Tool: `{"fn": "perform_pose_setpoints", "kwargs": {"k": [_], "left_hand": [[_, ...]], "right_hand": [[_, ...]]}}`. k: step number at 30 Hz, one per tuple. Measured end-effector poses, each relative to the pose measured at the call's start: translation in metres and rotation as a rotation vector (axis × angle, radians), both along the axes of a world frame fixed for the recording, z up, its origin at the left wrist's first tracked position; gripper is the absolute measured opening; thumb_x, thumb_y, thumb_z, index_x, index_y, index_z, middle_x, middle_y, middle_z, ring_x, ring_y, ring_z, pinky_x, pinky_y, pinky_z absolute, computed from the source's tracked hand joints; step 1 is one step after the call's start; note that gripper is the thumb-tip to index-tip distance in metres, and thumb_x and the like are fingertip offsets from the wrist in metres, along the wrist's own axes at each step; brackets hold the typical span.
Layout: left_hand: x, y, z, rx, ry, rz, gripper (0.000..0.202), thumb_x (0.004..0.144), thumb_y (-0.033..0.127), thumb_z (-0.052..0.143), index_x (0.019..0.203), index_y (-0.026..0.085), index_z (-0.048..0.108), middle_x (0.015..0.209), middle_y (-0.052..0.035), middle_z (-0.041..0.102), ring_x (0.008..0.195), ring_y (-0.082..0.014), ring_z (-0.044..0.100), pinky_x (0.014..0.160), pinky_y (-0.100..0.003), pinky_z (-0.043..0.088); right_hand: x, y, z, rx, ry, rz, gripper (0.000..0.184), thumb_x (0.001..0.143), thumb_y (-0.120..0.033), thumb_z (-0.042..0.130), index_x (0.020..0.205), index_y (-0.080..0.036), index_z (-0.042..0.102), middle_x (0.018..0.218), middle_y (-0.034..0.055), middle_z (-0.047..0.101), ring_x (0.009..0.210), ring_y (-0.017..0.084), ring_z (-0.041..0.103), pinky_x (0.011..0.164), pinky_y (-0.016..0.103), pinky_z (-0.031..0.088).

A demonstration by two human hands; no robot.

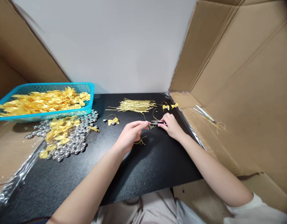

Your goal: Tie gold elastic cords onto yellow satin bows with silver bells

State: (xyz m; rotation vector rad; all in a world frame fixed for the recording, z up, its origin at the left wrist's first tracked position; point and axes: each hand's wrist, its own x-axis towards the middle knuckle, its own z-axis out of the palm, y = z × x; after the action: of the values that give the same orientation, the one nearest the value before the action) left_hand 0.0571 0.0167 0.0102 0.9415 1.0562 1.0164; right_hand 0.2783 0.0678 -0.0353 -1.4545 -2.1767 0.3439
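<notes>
My right hand rests on the black table with its fingers closed round small thread snips, blades pointing left. My left hand sits just left of it, fingers pinched together at the tips on a thin gold cord that runs toward the snips. Bits of gold cord lie under the left hand. A bundle of gold cords lies just beyond both hands. A finished yellow bow with a cord loop lies to the left of the hands.
A blue basket of yellow bows stands at the far left. In front of it lies a heap of silver beads with yellow bows on top. Two more bows lie at the back right. Cardboard walls close in both sides.
</notes>
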Motion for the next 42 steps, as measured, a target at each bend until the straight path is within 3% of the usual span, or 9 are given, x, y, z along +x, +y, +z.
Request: {"fn": "perform_pose_setpoints", "kwargs": {"k": [12,17,21,26,30,33,36,39,42], "left_hand": [[-0.003,0.007,-0.005,0.021,0.151,-0.021,0.044,0.063,0.051,0.079,0.087,0.015,0.078,0.067,0.0029,0.053,0.042,-0.0008,0.022,0.041,-0.019,0.012],[0.008,0.009,0.003,0.124,0.311,-0.104,0.035,0.064,0.047,0.08,0.073,0.014,0.078,0.058,0.0021,0.056,0.044,-0.0043,0.03,0.041,-0.021,0.017],[0.023,0.018,0.015,0.245,0.421,-0.187,0.028,0.065,0.043,0.08,0.064,0.015,0.077,0.051,0.0023,0.057,0.047,-0.0076,0.039,0.046,-0.022,0.028],[0.033,0.046,0.023,0.36,0.5,-0.24,0.023,0.066,0.038,0.08,0.067,0.015,0.078,0.065,-0.0025,0.072,0.06,-0.0131,0.058,0.06,-0.025,0.043],[0.036,0.072,0.02,0.401,0.561,-0.189,0.032,0.075,0.043,0.07,0.089,0.015,0.075,0.079,-0.0064,0.076,0.061,-0.0136,0.062,0.052,-0.023,0.042],[0.038,0.086,0.015,0.436,0.642,-0.219,0.04,0.082,0.047,0.06,0.103,0.015,0.072,0.087,-0.009,0.077,0.063,-0.0147,0.065,0.051,-0.023,0.044],[0.034,0.094,0.014,0.501,0.763,-0.303,0.035,0.081,0.044,0.062,0.098,0.016,0.073,0.094,-0.0106,0.078,0.079,-0.0206,0.071,0.067,-0.03,0.054],[0.018,0.099,0.023,0.59,0.884,-0.368,0.029,0.078,0.034,0.065,0.102,0.02,0.073,0.113,-0.008,0.076,0.101,-0.024,0.07,0.089,-0.035,0.053],[-0.013,0.096,0.038,0.657,1.01,-0.375,0.032,0.082,0.032,0.059,0.11,0.021,0.071,0.118,-0.0079,0.074,0.104,-0.025,0.069,0.093,-0.039,0.05]], "right_hand": [[0.004,0.006,-0.016,-0.033,0.36,0.003,0.009,0.078,-0.029,0.078,0.083,-0.021,0.078,0.087,0.0072,0.062,0.092,0.023,0.054,0.089,0.044,0.047],[-0.004,-0.008,0.0,-0.088,0.649,0.061,0.036,0.075,-0.052,0.076,0.098,-0.024,0.078,0.11,0.0091,0.065,0.109,0.026,0.055,0.093,0.045,0.049],[-0.02,-0.019,0.008,-0.212,0.9,0.146,0.048,0.073,-0.067,0.069,0.082,-0.021,0.079,0.093,0.0062,0.068,0.089,0.019,0.064,0.08,0.036,0.054],[-0.023,-0.015,0.007,-0.244,1.166,0.007,0.045,0.066,-0.064,0.075,0.072,-0.019,0.074,0.084,0.0044,0.069,0.077,0.015,0.063,0.073,0.031,0.053],[-0.004,0.002,0.001,-0.17,1.309,-0.221,0.045,0.064,-0.061,0.075,0.08,-0.019,0.073,0.084,0.0041,0.071,0.079,0.015,0.064,0.071,0.028,0.051],[0.013,0.014,-0.006,-0.087,1.344,-0.409,0.046,0.064,-0.06,0.074,0.084,-0.019,0.071,0.083,0.0039,0.071,0.079,0.015,0.064,0.069,0.026,0.05],[0.022,0.02,-0.012,-0.031,1.309,-0.516,0.046,0.067,-0.059,0.07,0.086,-0.017,0.07,0.081,0.0043,0.071,0.078,0.015,0.064,0.067,0.026,0.049],[0.02,0.019,-0.013,0.0,1.214,-0.498,0.044,0.071,-0.058,0.068,0.086,-0.016,0.071,0.08,0.0052,0.072,0.077,0.017,0.065,0.07,0.028,0.051],[0.013,0.011,-0.007,0.002,1.07,-0.384,0.039,0.075,-0.054,0.065,0.085,-0.016,0.072,0.079,0.0061,0.073,0.073,0.017,0.067,0.071,0.03,0.052]]}}
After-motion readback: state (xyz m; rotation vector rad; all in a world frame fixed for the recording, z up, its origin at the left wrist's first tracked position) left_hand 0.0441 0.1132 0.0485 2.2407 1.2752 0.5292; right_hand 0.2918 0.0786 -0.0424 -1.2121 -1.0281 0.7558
